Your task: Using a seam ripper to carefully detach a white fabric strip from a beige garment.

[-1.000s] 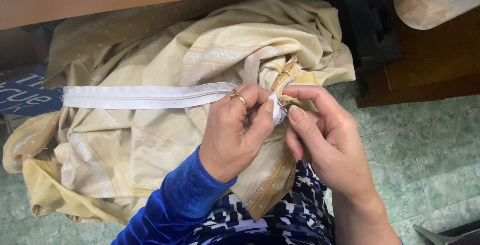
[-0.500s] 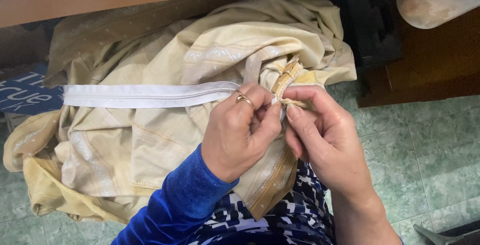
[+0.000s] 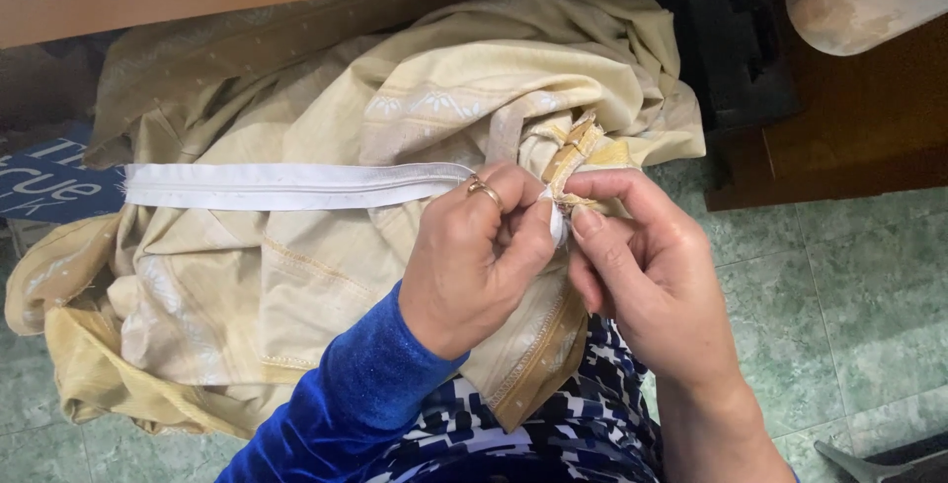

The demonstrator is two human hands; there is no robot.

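Centrally, left hand [image 3: 474, 266] and right hand [image 3: 647, 271] pinched together on end of white zipper tape [image 3: 296, 185] at yellow garment [image 3: 326, 276] seam. Tape long axis runs horizontally leftward from hands (left hand nearer). Garment draped over lap.

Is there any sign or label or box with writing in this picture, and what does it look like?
Only one: a dark blue printed sheet or bag with pale lettering, at the left edge, partly tucked under the cream fabric and beside the end of the white zipper tape.
No screens show.
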